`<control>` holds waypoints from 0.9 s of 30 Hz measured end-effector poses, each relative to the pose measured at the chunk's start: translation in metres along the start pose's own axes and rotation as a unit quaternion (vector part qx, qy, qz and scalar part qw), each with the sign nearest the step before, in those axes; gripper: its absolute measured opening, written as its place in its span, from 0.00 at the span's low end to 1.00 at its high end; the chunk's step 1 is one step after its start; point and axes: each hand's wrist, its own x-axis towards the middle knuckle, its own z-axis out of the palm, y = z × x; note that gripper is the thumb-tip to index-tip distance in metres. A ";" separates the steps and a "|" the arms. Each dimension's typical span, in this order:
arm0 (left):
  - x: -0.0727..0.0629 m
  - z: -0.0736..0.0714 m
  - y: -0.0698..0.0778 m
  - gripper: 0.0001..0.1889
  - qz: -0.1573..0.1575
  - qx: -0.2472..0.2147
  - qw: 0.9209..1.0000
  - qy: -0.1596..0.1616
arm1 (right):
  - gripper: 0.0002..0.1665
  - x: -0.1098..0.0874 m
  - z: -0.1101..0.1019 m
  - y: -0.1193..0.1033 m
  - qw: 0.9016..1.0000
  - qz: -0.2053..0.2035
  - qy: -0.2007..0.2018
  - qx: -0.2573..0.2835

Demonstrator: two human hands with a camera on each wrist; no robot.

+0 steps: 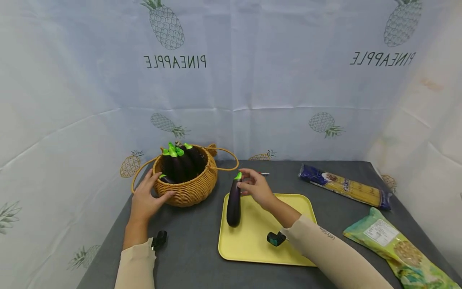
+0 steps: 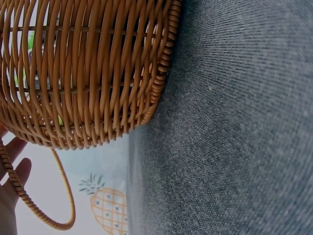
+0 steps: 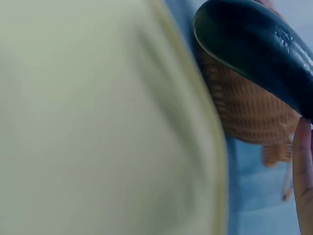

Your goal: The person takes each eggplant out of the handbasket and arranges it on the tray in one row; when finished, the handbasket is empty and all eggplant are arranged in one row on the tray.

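My right hand (image 1: 254,188) pinches a dark purple eggplant (image 1: 234,204) near its green stem end. It hangs upright over the left part of a yellow tray (image 1: 267,249). In the right wrist view the glossy eggplant (image 3: 254,44) shows large, a fingertip against its side. A round wicker basket (image 1: 191,192) stands to the left, several eggplants (image 1: 182,164) upright inside and one lying lower at the near rim. My left hand (image 1: 146,198) rests against the basket's left side, thumb and fingers spread. In the left wrist view, its fingers are beside the wicker wall (image 2: 88,73), partly behind a loop handle (image 2: 68,196).
At the right lie a blue-ended pack of spaghetti (image 1: 346,186) and a green-yellow snack bag (image 1: 400,249). A small red and white item (image 1: 264,174) lies behind the tray. Rope handles (image 1: 231,154) stick out from both basket sides. A pineapple-print curtain (image 1: 267,88) borders the dark table (image 1: 195,249).
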 end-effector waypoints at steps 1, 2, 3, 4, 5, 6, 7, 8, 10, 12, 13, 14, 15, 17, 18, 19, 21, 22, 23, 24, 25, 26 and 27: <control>0.000 0.000 -0.001 0.44 0.001 -0.001 1.000 -0.001 | 0.30 -0.002 0.002 0.005 1.000 0.008 -0.005 0.000; 0.000 0.000 -0.001 0.44 0.001 -0.001 1.000 -0.001 | 0.30 -0.005 0.004 0.010 1.000 0.014 -0.009 0.001; 0.000 0.000 -0.001 0.44 0.002 -0.002 1.000 -0.002 | 0.30 -0.006 0.006 0.014 1.000 0.019 -0.013 0.002; 0.000 0.001 -0.001 0.44 0.002 -0.003 1.000 -0.002 | 0.30 -0.008 0.008 0.018 1.000 0.023 -0.015 0.005; 0.000 0.001 -0.001 0.44 0.003 -0.004 1.000 -0.002 | 0.30 -0.010 0.009 0.022 0.999 0.026 -0.017 0.008; 0.000 0.001 -0.001 0.44 0.003 -0.005 1.000 -0.002 | 0.31 -0.011 0.010 0.026 0.999 0.029 -0.019 0.010; 0.000 0.002 -0.001 0.44 0.004 -0.006 1.000 -0.002 | 0.31 -0.012 0.010 0.029 0.999 0.031 -0.020 0.013; 0.000 0.002 0.000 0.44 0.005 -0.007 1.000 -0.001 | 0.32 -0.012 0.011 0.033 0.999 0.035 -0.023 0.016; 0.000 0.002 0.001 0.44 0.006 -0.009 1.000 0.000 | 0.33 -0.013 0.012 0.040 0.998 0.045 -0.027 0.022; 0.001 0.002 0.001 0.44 0.006 -0.010 1.000 0.000 | 0.34 -0.013 0.013 0.046 0.997 0.061 -0.032 0.028; 0.001 0.002 0.002 0.44 0.005 -0.010 1.000 0.000 | 0.34 -0.012 0.013 0.048 0.996 0.071 -0.034 0.031; 0.001 0.002 0.002 0.44 0.005 -0.010 1.000 0.001 | 0.34 -0.012 0.014 0.051 0.996 0.080 -0.037 0.034; 0.001 0.002 0.002 0.44 0.004 -0.008 1.000 0.001 | 0.34 -0.011 0.014 0.053 0.995 0.088 -0.039 0.035; 0.001 0.002 0.001 0.43 0.002 -0.007 1.000 0.001 | 0.34 -0.010 0.015 0.057 0.994 0.099 -0.043 0.034; 0.001 0.002 0.001 0.43 0.002 -0.006 1.000 0.002 | 0.34 -0.009 0.015 0.060 0.993 0.103 -0.044 0.030; 0.001 0.002 0.001 0.43 0.002 -0.006 1.000 0.003 | 0.34 -0.009 0.016 0.061 0.993 0.105 -0.044 0.025; 0.001 0.002 0.000 0.43 0.002 -0.006 1.000 0.004 | 0.33 -0.008 0.017 0.065 0.993 0.107 -0.044 0.012; 0.001 0.002 0.000 0.43 0.002 -0.006 1.000 0.004 | 0.33 -0.008 0.017 0.065 0.993 0.108 -0.043 0.005; 0.001 0.002 0.000 0.43 0.001 -0.005 1.000 0.004 | 0.33 -0.007 0.018 0.066 0.993 0.109 -0.042 -0.002; 0.001 0.002 0.000 0.43 0.001 -0.005 1.000 0.004 | 0.32 -0.007 0.019 0.067 0.993 0.111 -0.040 -0.010; 0.001 0.002 -0.001 0.43 0.000 -0.004 1.000 0.005 | 0.32 -0.007 0.020 0.067 0.993 0.112 -0.038 -0.018; 0.001 0.002 -0.001 0.43 0.001 -0.003 1.000 0.005 | 0.32 -0.006 0.020 0.067 0.993 0.113 -0.038 -0.026; 0.001 0.002 -0.001 0.43 0.001 -0.002 1.000 0.006 | 0.32 -0.006 0.021 0.067 0.992 0.113 -0.038 -0.035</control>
